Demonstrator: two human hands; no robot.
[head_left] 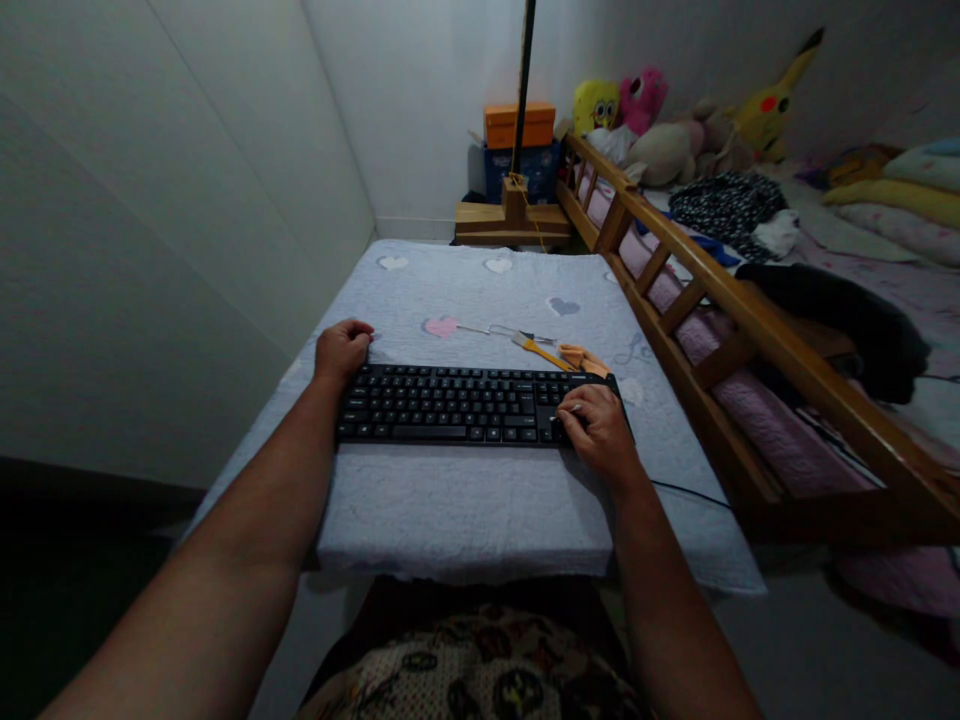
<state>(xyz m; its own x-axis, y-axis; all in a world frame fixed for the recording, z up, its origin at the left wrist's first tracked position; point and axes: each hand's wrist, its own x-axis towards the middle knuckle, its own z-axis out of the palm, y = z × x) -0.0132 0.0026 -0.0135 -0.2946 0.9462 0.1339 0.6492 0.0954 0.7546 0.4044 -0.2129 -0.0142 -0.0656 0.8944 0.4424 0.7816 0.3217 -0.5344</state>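
Observation:
A black keyboard [442,405] lies flat on the cloth-covered table in front of me. My right hand [596,430] is closed over its right end, pinching a thin white-tipped stick that looks like a cotton swab [554,418]; the tip is close to the navigation keys. At the keyboard's upper left corner rests my left hand [343,350], its fingers curled; whatever is inside them, if anything, is hidden. Behind the keyboard lie a yellow-handled brush [546,352], a folded orange cloth-like piece [585,360] and thin metal tools [499,330].
A pale blue cloth with heart patterns covers the table [450,500]. The wooden bed rail [720,290] runs along the right side, with bedding and plush toys beyond. Boxes [520,126] and a wooden stand [480,218] are at the back. A cable [690,490] trails right.

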